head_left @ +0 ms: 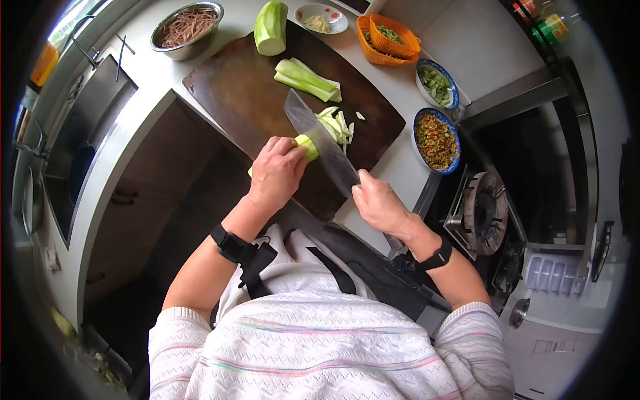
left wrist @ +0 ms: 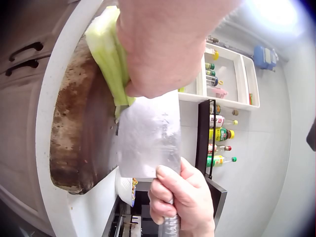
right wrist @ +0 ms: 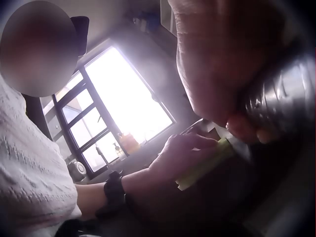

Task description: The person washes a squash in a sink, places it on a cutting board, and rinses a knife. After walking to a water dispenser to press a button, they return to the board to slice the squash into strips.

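The pale-green piece (head_left: 306, 147) is at the cutting board's (head_left: 230, 87) near edge, beside the cleaver (head_left: 323, 143); left-hand fingers (head_left: 283, 145) grip it, right hand (head_left: 383, 205) clasps the handle (left wrist: 169, 226). Bare board spreads leftward. Only the right wrist view shows the window (right wrist: 121, 94).

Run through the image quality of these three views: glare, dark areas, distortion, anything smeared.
Head: evenly lit, but fisheye bends the counter and the rim goes black; cleaver looks translucent, perhaps motion blur. Left wrist: light blown out at top right, pale sheen on the blade. Right wrist: window overexposed, right hand dark and soft, glints on the handle.
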